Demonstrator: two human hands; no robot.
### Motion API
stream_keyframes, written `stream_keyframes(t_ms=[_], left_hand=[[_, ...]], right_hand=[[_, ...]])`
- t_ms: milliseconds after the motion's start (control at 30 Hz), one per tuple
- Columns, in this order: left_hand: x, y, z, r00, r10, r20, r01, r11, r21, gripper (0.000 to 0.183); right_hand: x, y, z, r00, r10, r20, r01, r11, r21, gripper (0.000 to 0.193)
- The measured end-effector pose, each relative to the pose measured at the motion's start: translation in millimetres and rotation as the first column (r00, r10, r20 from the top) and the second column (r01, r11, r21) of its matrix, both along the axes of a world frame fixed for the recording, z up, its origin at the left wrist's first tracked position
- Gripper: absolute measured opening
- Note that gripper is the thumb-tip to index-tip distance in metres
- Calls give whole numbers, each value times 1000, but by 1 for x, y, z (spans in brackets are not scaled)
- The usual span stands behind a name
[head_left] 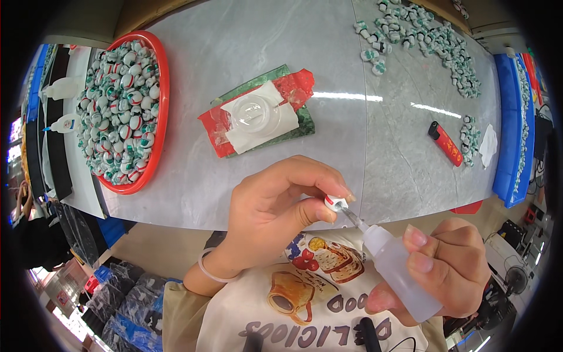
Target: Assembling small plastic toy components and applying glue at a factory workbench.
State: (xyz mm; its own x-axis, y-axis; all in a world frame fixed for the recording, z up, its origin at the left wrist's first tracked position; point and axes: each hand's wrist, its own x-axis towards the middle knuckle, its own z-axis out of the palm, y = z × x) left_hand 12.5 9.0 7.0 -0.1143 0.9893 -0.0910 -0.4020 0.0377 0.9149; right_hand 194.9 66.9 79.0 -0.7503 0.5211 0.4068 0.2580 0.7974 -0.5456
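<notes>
Between the thumb and forefinger of my left hand (267,205) is a small white rounded piece with a red stripe (334,202). My right hand (454,267) grips a translucent squeeze bottle (399,267) with a thin needle nozzle. The bottle is tilted, and its tip meets the white piece, at or in an opening on its near side. Whether any liquid is coming out is too small to see. Both hands are above my lap, at the table's near edge.
A red-rimmed tray (163,111) heaped with similar pieces stands at the left, two bottles (64,123) beyond it. A clear round dish (252,114) sits on layered wrappers mid-table. At the right are several green-white pieces (422,35), a red lighter (447,146) and a blue bin (507,129).
</notes>
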Motion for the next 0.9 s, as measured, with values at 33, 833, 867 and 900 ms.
stream_keyframes(t_ms=[33, 833, 867, 900], left_hand=[[0, 1, 0, 1000, -9, -4, 9, 1000, -2, 20], [0, -2, 1, 999, 33, 34, -32, 999, -18, 26], [-1, -1, 1, 999, 35, 35, -34, 999, -20, 26], [-1, -1, 1, 999, 36, 39, -35, 999, -18, 26]], right_hand=[[1, 1, 1, 1000, 5, 5, -5, 1000, -15, 63], [-39, 42, -56, 933, -346, -96, 271, 855, -442, 35], [-39, 44, -55, 944, -325, -63, 254, 834, -489, 34], [-36, 50, -53, 944, -323, -60, 255, 836, -486, 34]])
